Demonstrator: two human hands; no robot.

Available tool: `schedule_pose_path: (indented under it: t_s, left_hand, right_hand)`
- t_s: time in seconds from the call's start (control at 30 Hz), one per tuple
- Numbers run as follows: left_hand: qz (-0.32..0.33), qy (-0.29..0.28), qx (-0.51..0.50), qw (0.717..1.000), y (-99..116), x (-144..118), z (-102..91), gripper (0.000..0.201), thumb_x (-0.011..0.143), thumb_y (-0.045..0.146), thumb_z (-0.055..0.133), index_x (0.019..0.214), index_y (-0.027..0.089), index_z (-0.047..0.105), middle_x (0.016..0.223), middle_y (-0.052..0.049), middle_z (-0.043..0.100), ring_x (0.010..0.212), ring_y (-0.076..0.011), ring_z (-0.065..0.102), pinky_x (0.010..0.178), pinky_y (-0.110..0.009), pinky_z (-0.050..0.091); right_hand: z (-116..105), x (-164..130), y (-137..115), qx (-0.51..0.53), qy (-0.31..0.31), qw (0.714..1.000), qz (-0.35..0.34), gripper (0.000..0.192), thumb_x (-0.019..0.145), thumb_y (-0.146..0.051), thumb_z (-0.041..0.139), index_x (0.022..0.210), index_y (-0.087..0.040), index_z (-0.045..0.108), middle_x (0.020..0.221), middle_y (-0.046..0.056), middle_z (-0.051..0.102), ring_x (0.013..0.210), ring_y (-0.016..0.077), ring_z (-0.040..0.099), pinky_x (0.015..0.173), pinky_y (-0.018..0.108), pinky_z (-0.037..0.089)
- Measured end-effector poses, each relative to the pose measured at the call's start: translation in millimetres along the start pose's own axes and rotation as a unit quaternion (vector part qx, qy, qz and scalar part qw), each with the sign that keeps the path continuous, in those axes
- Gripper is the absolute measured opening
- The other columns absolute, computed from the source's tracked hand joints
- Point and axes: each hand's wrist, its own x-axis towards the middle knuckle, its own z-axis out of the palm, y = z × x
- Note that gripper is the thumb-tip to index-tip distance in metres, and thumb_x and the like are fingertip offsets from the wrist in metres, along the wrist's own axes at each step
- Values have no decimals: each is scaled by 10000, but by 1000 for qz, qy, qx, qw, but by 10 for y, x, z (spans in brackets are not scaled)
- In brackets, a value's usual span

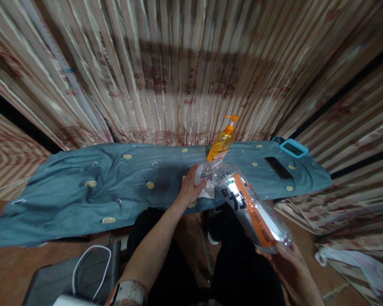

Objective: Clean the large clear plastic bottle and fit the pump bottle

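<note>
A large clear plastic bottle (250,212) with an orange and silver label lies slanted in the air, its narrow end pointing up and left. My right hand (285,259) grips its wide bottom end. At the narrow end, my left hand (190,187) is closed on a white tissue (208,190), pressed against or close to the bottle's neck; exact contact is hard to make out. Just behind the neck stands a pump bottle (221,144) with an orange pump head and yellow-orange body. Its lower part is partly hidden by the clear bottle and my left hand.
A long surface under a teal patterned cloth (137,170) runs across the view. On its right lie a black phone (278,168) and a blue-framed digital clock (294,148). Striped curtains (185,85) hang behind and at both sides. A white cable (92,248) loops at lower left.
</note>
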Motion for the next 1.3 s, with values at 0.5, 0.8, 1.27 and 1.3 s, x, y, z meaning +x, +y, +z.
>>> schedule_pose_path:
  t_s: [0.5, 0.8, 1.27, 1.3]
  left_hand:
    - [11, -6, -6, 1000, 33, 11, -3, 550, 903, 439, 556, 1369, 165, 457, 1307, -152, 634, 1166, -289, 615, 1016, -452, 492]
    - [5, -1, -1, 1000, 90, 26, -16, 546, 912, 494, 544, 1348, 174, 477, 1297, -146, 641, 1174, -293, 619, 1013, -445, 499]
    - [-3, -3, -8, 1000, 80, 26, -1, 551, 899, 464, 555, 1340, 147, 465, 1294, -166, 634, 1174, -300, 615, 1027, -454, 488]
    - [-3, -2, -7, 1000, 78, 25, -1, 546, 897, 462, 557, 1339, 154, 466, 1288, -158, 637, 1165, -297, 619, 1019, -450, 492]
  right_hand:
    - [-74, 2, -19, -24, 2, 999, -30, 367, 772, -369, 836, 1127, -304, 773, 991, 26, 797, 753, 215, 746, 650, 313, 648]
    - [-12, -17, -77, -26, -4, 999, -35, 410, 757, -353, 855, 1154, -303, 763, 1008, 30, 794, 763, 219, 752, 643, 313, 647]
    - [17, -22, -92, -36, -5, 998, -42, 361, 764, -335, 843, 1111, -281, 759, 959, 19, 798, 705, 202, 752, 634, 277, 639]
    - [23, -24, -95, -38, -5, 998, -44, 376, 764, -330, 842, 1126, -283, 753, 970, 16, 796, 714, 200, 750, 643, 272, 638]
